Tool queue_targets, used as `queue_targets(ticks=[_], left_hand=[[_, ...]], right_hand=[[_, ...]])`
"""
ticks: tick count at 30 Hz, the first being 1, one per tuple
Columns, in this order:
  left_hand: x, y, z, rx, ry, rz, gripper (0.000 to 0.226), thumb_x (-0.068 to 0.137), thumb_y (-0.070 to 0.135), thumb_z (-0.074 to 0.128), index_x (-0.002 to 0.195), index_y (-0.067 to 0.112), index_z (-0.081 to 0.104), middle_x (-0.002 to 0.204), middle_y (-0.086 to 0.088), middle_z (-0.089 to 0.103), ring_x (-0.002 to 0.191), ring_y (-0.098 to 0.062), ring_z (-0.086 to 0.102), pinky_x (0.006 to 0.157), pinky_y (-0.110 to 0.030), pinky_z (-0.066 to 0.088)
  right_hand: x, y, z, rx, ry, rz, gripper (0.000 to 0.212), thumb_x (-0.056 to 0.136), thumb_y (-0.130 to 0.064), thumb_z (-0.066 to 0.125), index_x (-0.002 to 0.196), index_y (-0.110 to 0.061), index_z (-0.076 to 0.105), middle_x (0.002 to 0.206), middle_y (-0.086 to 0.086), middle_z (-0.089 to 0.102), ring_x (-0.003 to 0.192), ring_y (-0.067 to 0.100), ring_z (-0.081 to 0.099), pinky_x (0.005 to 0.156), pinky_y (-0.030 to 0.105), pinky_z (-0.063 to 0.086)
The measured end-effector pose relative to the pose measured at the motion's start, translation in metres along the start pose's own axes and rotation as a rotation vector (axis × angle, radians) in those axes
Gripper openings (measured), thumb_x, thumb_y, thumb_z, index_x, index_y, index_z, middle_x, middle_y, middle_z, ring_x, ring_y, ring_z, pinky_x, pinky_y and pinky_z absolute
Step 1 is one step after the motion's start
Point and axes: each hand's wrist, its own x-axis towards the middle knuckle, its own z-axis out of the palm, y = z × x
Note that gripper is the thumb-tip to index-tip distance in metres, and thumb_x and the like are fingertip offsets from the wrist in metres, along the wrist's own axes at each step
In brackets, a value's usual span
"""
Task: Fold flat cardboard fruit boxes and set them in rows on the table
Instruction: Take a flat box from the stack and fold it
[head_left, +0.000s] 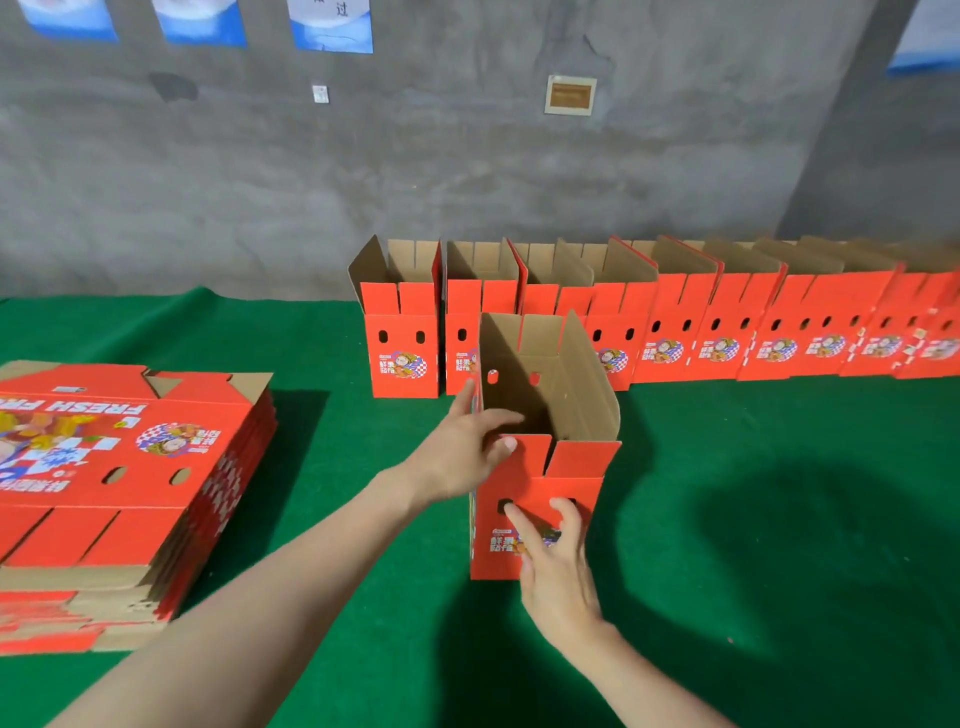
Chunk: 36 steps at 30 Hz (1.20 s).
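Two bare forearms reach forward from below. Right hand (558, 566) lies flat against the red front of an upright box (576, 467), fingers spread and straight just under its two oval holes. Left hand (462, 452) pinches the box's top left corner, thumb on the front flap, fingers over the rim. The box stands open-topped (brown inside) on a green table (779, 426). Just behind it, a row of folded boxes (670, 338) runs rightward along a grey wall (467, 156). Well to the left sits a stack of flat boxes (93, 530).
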Motion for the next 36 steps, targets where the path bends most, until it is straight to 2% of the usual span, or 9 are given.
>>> queue_targets(ticks=[3, 6, 11, 16, 19, 22, 26, 31, 36], left_hand=[[0.011, 0.005, 0.01, 0.053, -0.044, -0.048, 0.02, 0.096, 0.017, 0.05, 0.105, 0.001, 0.059, 0.105, -0.013, 0.053, 0.12, -0.032, 0.043, 0.092, -0.024, 0.036], [0.023, 0.012, 0.019, 0.053, -0.01, -0.079, 0.021, 0.098, 0.021, 0.048, 0.095, 0.002, 0.058, 0.1, -0.011, 0.044, 0.098, -0.033, 0.054, 0.081, -0.022, 0.041], [0.051, 0.023, 0.042, 0.015, -0.075, -0.065, 0.022, 0.1, 0.025, 0.043, 0.081, 0.015, 0.046, 0.129, -0.029, 0.041, 0.126, -0.041, 0.039, 0.093, -0.03, 0.04], [0.088, 0.04, 0.064, -0.058, -0.188, -0.041, 0.02, 0.1, 0.023, 0.042, 0.088, 0.011, 0.052, 0.136, -0.02, 0.042, 0.14, -0.029, 0.026, 0.106, -0.032, 0.033], [0.108, 0.054, 0.076, -0.074, -0.314, 0.028, 0.035, 0.102, 0.019, 0.034, 0.12, 0.002, 0.058, 0.145, -0.012, 0.042, 0.146, -0.021, 0.01, 0.116, -0.031, 0.016], [0.123, 0.06, 0.086, -0.12, -0.268, 0.037, 0.039, 0.103, 0.019, 0.033, 0.141, 0.017, 0.043, 0.154, -0.007, 0.027, 0.144, -0.02, 0.02, 0.113, -0.019, 0.014], [0.135, 0.047, 0.092, -0.175, -0.127, -0.051, 0.036, 0.103, 0.022, 0.034, 0.136, 0.02, 0.047, 0.139, -0.005, 0.048, 0.099, -0.012, 0.055, 0.071, -0.009, 0.038], [0.14, 0.027, 0.091, -0.102, -0.081, -0.093, 0.033, 0.102, 0.023, 0.036, 0.126, 0.014, 0.057, 0.126, -0.008, 0.06, 0.112, -0.022, 0.058, 0.093, -0.026, 0.043], [0.138, 0.019, 0.083, -0.099, -0.069, -0.129, 0.034, 0.102, 0.023, 0.036, 0.127, 0.014, 0.057, 0.125, -0.006, 0.06, 0.107, -0.027, 0.062, 0.089, -0.029, 0.046]], right_hand=[[0.006, 0.004, 0.0, 0.046, 0.016, 0.057, 0.067, 0.089, -0.007, 0.047, 0.143, -0.043, 0.032, 0.14, 0.009, 0.005, 0.121, 0.028, 0.042, 0.108, 0.033, 0.036], [0.017, 0.01, -0.004, 0.044, 0.038, 0.094, 0.062, 0.09, -0.008, 0.047, 0.141, -0.042, 0.037, 0.141, 0.009, 0.006, 0.118, 0.018, 0.046, 0.107, 0.029, 0.035], [0.035, 0.043, -0.011, -0.072, 0.029, 0.127, 0.055, 0.094, -0.015, 0.044, 0.141, -0.043, 0.035, 0.144, 0.016, 0.01, 0.116, 0.026, 0.048, 0.106, 0.033, 0.037], [0.054, 0.089, -0.023, -0.148, 0.062, 0.16, 0.049, 0.095, -0.019, 0.044, 0.138, -0.041, 0.042, 0.14, 0.017, 0.021, 0.119, 0.034, 0.042, 0.102, 0.036, 0.041], [0.071, 0.127, -0.036, -0.178, 0.069, 0.213, 0.047, 0.094, -0.022, 0.046, 0.138, -0.038, 0.045, 0.137, 0.016, 0.021, 0.122, 0.035, 0.04, 0.103, 0.037, 0.04], [0.093, 0.167, -0.053, -0.176, 0.021, 0.264, 0.048, 0.093, -0.019, 0.047, 0.139, -0.035, 0.045, 0.134, 0.014, 0.018, 0.122, 0.034, 0.041, 0.105, 0.034, 0.039], [0.123, 0.207, -0.071, -0.145, -0.047, 0.345, 0.052, 0.091, -0.017, 0.051, 0.141, -0.032, 0.042, 0.128, 0.011, 0.018, 0.122, 0.032, 0.038, 0.104, 0.036, 0.042], [0.151, 0.22, -0.076, -0.157, -0.092, 0.366, 0.053, 0.09, -0.022, 0.055, 0.14, -0.033, 0.039, 0.128, 0.012, 0.018, 0.124, 0.031, 0.035, 0.104, 0.037, 0.042], [0.164, 0.215, -0.072, -0.194, -0.179, 0.424, 0.06, 0.09, -0.028, 0.056, 0.144, -0.035, 0.031, 0.135, 0.014, 0.011, 0.135, 0.032, 0.022, 0.106, 0.037, 0.041]])
